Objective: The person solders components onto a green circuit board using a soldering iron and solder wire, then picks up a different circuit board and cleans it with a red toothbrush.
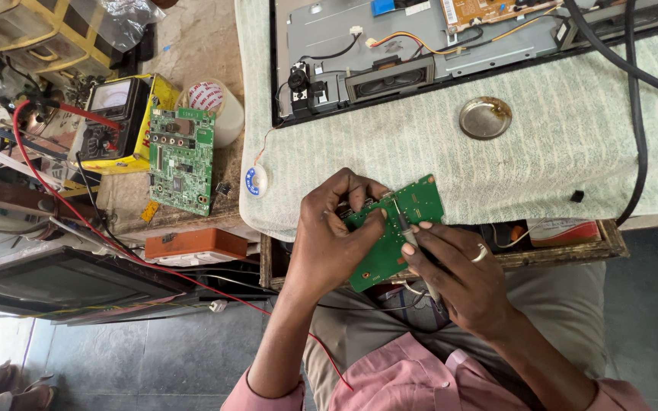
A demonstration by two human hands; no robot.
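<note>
Circuit board (390, 236): small, green, tilted | left hand (333, 240) grips it | right hand (458, 278) grasps probe (411, 236)

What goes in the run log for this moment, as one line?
left hand: holds green circuit board | right hand: holds probe, tip on board | second circuit board against yellow meter | metal dish on cloth

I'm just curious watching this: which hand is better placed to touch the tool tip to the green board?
Right. The right hand already holds the thin tool like a pen, tip on the board. The left hand is busy gripping the board's edge.
</note>
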